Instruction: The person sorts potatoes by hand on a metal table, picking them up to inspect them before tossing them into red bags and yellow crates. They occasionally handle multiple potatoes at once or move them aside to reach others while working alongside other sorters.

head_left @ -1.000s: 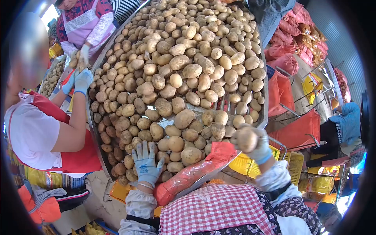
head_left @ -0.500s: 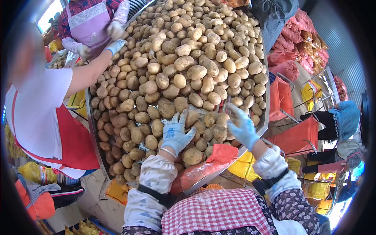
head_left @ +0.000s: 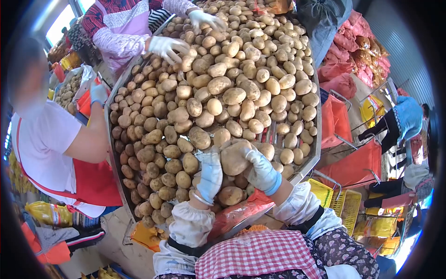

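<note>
Large potato between both hands, atop potato pile in tray

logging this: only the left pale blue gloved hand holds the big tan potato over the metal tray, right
No: the head view shows both pale-blue-gloved hands, left hand and right hand, holding the big tan potato over the metal tray.

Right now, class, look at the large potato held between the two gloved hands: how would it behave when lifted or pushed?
The potato fills the space between the left hand and right hand, so it is probably heavy and stiff. Its rounded shape suggests it would roll if nudged on the pile. Its dull skin probably grips gloves.
</note>
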Motion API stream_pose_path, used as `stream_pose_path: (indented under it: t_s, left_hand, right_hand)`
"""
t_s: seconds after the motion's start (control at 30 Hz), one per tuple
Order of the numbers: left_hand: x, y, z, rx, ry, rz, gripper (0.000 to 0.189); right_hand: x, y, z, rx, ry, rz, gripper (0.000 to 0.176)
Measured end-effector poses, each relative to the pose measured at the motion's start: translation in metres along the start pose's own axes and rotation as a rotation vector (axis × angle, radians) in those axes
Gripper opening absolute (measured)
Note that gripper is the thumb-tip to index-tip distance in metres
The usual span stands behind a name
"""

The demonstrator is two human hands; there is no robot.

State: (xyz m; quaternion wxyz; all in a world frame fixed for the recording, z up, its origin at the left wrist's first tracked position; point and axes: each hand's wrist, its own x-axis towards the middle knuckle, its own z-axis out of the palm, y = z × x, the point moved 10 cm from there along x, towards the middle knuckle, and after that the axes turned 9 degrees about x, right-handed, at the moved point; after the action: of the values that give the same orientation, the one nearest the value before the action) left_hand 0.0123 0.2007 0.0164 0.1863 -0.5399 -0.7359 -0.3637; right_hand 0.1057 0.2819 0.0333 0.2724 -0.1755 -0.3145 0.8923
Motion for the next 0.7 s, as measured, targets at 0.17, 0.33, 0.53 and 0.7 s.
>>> stream_pose_path:
  t_s: [0.17,0.33,0.53,0.7]
  left_hand:
    - [0.032,0.010,-0.045,-0.254,-0.352,-0.377,0.037]
    - [-0.011,0.028,-0.048,0.155,-0.398,0.217,0.035]
    - [0.054,-0.034,-0.015,0.393,-0.508,-0.076,0.065]
    - [0.084,-0.049,0.040,0.701,-0.673,-0.027,0.064]
  right_hand:
    - [-0.015,0.001,-0.032,0.331,0.270,0.081,0.044]
    - [-0.056,-0.066,-0.064,0.229,0.048,0.007,0.056]
    - [-0.218,-0.161,-0.261,-0.688,0.574,-0.009,0.041]
    - [-0.244,-0.183,-0.237,-1.204,0.808,-0.313,0.039]
